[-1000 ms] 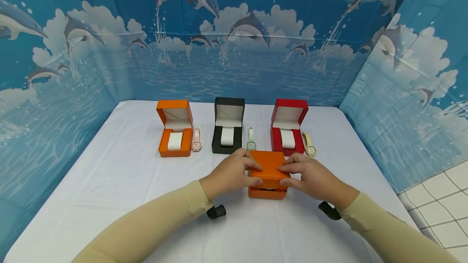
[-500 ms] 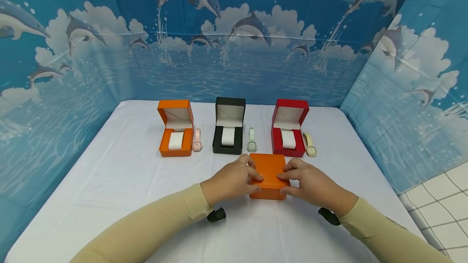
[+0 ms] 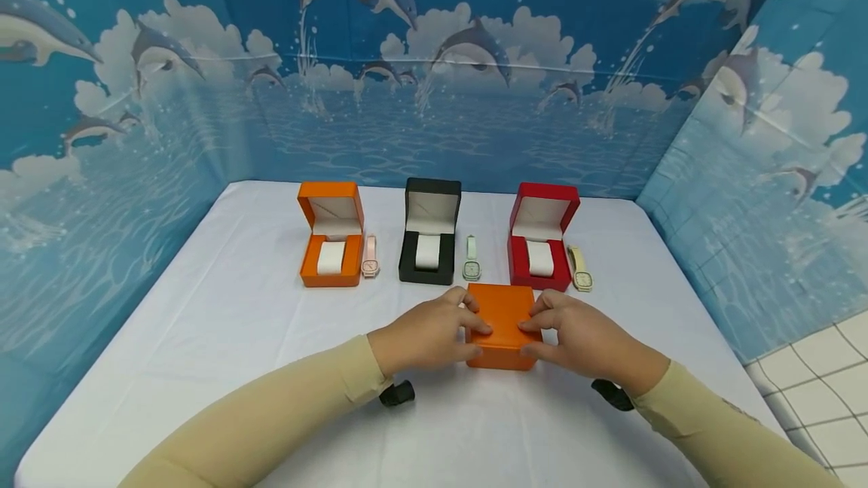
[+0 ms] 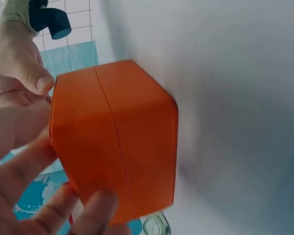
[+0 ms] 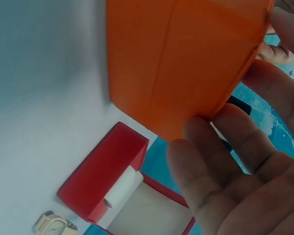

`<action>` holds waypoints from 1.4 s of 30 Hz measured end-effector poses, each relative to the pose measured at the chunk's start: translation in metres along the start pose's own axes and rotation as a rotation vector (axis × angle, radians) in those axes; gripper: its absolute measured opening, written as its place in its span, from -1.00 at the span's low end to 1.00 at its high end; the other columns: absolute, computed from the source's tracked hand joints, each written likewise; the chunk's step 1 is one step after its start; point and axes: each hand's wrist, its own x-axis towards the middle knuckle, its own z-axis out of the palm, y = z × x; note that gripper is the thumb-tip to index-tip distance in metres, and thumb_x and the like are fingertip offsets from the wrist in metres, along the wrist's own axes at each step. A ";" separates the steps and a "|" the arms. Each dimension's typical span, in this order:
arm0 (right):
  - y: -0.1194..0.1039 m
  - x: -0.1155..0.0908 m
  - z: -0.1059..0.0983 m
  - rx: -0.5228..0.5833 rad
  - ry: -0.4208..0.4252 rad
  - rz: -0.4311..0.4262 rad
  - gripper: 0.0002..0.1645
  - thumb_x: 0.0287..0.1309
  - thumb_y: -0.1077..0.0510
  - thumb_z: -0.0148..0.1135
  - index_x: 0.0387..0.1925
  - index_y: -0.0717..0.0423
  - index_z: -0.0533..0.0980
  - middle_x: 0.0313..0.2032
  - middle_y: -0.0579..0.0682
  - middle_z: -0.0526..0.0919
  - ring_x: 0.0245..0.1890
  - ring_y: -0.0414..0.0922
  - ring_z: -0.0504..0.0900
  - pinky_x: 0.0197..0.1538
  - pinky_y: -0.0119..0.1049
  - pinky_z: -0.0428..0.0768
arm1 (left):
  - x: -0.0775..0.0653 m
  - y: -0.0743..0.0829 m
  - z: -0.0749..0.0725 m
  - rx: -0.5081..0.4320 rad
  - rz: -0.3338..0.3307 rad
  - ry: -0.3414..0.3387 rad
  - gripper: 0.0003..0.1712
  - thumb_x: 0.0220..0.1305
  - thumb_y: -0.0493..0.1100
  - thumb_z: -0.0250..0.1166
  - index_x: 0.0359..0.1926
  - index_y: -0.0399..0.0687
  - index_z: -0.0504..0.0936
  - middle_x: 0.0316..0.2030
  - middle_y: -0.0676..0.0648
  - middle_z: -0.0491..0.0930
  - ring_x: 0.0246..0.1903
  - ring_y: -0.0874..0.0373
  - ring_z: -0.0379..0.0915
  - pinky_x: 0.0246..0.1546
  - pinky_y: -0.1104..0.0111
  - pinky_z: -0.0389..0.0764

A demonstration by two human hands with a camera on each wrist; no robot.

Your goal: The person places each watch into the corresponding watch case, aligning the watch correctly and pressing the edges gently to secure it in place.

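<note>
A closed orange watch box [image 3: 502, 315] stands on the white table in front of the person. The left hand [image 3: 434, 331] holds its left side, index finger on top of the lid and thumb at the front edge. The right hand [image 3: 576, 333] does likewise from the right. In the left wrist view, the seam of the orange watch box [image 4: 142, 142] shows lid and base meeting. Fingers [image 5: 235, 132] of the right hand bend about a lid corner in the right wrist view. The inside of the box is hidden.
Behind stand an open orange watch box [image 3: 331, 269], an open black one [image 3: 434, 200] and an open red one [image 3: 542, 194], each with a white cushion. Beside them lie a pink watch [image 3: 370, 258], a green watch [image 3: 472, 262] and a yellow watch [image 3: 580, 271].
The lid of the front orange box has come down, closing the gap above its base. Both hands went down with it and have stayed on it. The view has shifted slightly.
</note>
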 end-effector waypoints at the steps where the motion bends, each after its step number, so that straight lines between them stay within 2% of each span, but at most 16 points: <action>1: -0.001 0.002 -0.002 0.005 -0.009 -0.001 -0.60 0.10 -0.15 0.61 -0.07 -0.09 0.82 -0.23 -0.20 0.53 -0.16 -0.22 0.52 -0.12 -0.41 0.70 | -0.002 -0.003 -0.002 0.005 0.012 -0.007 -0.64 0.39 0.06 0.44 0.17 0.27 0.77 0.21 0.04 0.48 -0.15 0.24 0.58 0.00 0.46 0.62; 5: -0.005 0.008 -0.008 -0.009 -0.039 0.027 -0.63 0.13 -0.20 0.57 -0.10 -0.13 0.81 -0.25 -0.18 0.55 -0.17 -0.17 0.55 -0.16 -0.41 0.68 | -0.010 -0.017 -0.013 0.009 0.021 -0.016 -0.60 0.41 0.07 0.42 0.22 0.25 0.73 0.28 0.05 0.48 0.10 0.12 0.61 0.21 0.32 0.63; 8: -0.008 0.014 -0.012 -0.022 -0.051 0.048 -0.61 0.15 -0.22 0.55 -0.08 -0.14 0.79 -0.21 -0.17 0.58 -0.15 -0.15 0.58 -0.14 -0.35 0.70 | -0.019 -0.030 -0.026 0.007 -0.013 0.000 -0.56 0.42 0.05 0.41 0.26 0.17 0.70 0.31 0.03 0.48 0.15 0.06 0.62 0.24 0.22 0.63; 11: -0.013 0.021 -0.016 -0.008 -0.053 0.069 -0.60 0.18 -0.21 0.53 -0.04 -0.12 0.77 -0.16 -0.15 0.62 -0.09 -0.14 0.59 -0.08 -0.27 0.75 | -0.029 -0.047 -0.043 0.009 -0.065 0.027 -0.52 0.42 0.06 0.41 0.31 0.16 0.66 0.31 0.02 0.49 0.16 0.01 0.62 0.24 0.15 0.63; 16: -0.029 0.037 -0.027 0.010 -0.021 0.019 -0.61 0.25 -0.14 0.50 0.02 -0.07 0.75 -0.06 -0.10 0.67 -0.03 -0.12 0.62 0.01 -0.16 0.78 | -0.044 -0.080 -0.072 0.044 -0.171 0.098 -0.44 0.42 0.08 0.41 0.37 0.14 0.60 0.34 -0.01 0.48 0.28 -0.04 0.56 0.25 0.10 0.64; 20: -0.041 0.057 -0.033 0.013 -0.006 -0.031 -0.59 0.29 -0.07 0.47 0.11 -0.03 0.72 0.01 -0.03 0.69 0.01 -0.07 0.66 0.05 -0.10 0.78 | -0.057 -0.108 -0.093 0.083 -0.243 0.154 -0.37 0.40 0.06 0.42 0.43 0.07 0.56 0.41 -0.12 0.44 0.36 -0.12 0.48 0.33 0.00 0.59; 24: -0.054 0.082 -0.035 0.022 -0.005 -0.043 -0.46 0.29 -0.07 0.48 0.24 -0.02 0.66 0.13 0.04 0.67 0.12 0.00 0.67 0.13 -0.04 0.76 | -0.066 -0.135 -0.109 0.085 -0.337 0.168 -0.30 0.40 0.04 0.43 0.48 0.00 0.50 0.47 -0.18 0.37 0.41 -0.18 0.40 0.40 -0.10 0.50; 28: -0.070 0.111 -0.036 0.031 -0.034 -0.054 -0.36 0.30 -0.13 0.46 0.33 -0.02 0.60 0.24 0.07 0.63 0.26 0.05 0.61 0.26 0.01 0.69 | -0.073 -0.161 -0.118 0.061 -0.417 0.157 -0.27 0.40 0.04 0.42 0.51 0.02 0.45 0.50 -0.19 0.31 0.45 -0.21 0.33 0.44 -0.16 0.43; 34: -0.089 0.164 -0.026 0.072 -0.092 -0.034 -0.35 0.35 -0.11 0.43 0.39 -0.03 0.57 0.30 0.05 0.61 0.31 0.04 0.58 0.36 0.01 0.61 | -0.075 -0.188 -0.123 0.042 -0.537 0.119 -0.14 0.38 0.13 0.44 0.56 -0.04 0.36 0.51 -0.28 0.22 0.41 -0.24 0.34 0.45 -0.17 0.42; 37: -0.097 0.190 -0.018 0.077 -0.116 -0.020 -0.34 0.35 -0.11 0.43 0.40 -0.06 0.55 0.35 0.02 0.59 0.36 0.03 0.55 0.40 0.00 0.58 | -0.074 -0.197 -0.122 0.024 -0.567 0.097 -0.09 0.37 0.15 0.44 0.58 -0.05 0.31 0.56 -0.31 0.13 0.43 -0.27 0.33 0.46 -0.19 0.39; 42: -0.109 0.223 -0.004 0.093 -0.147 -0.039 -0.33 0.35 -0.09 0.43 0.42 -0.05 0.54 0.34 0.03 0.62 0.34 0.02 0.58 0.37 -0.04 0.60 | -0.072 -0.206 -0.121 0.002 -0.567 0.092 -0.06 0.35 0.16 0.45 0.59 -0.06 0.29 0.59 -0.32 0.08 0.46 -0.29 0.30 0.48 -0.19 0.36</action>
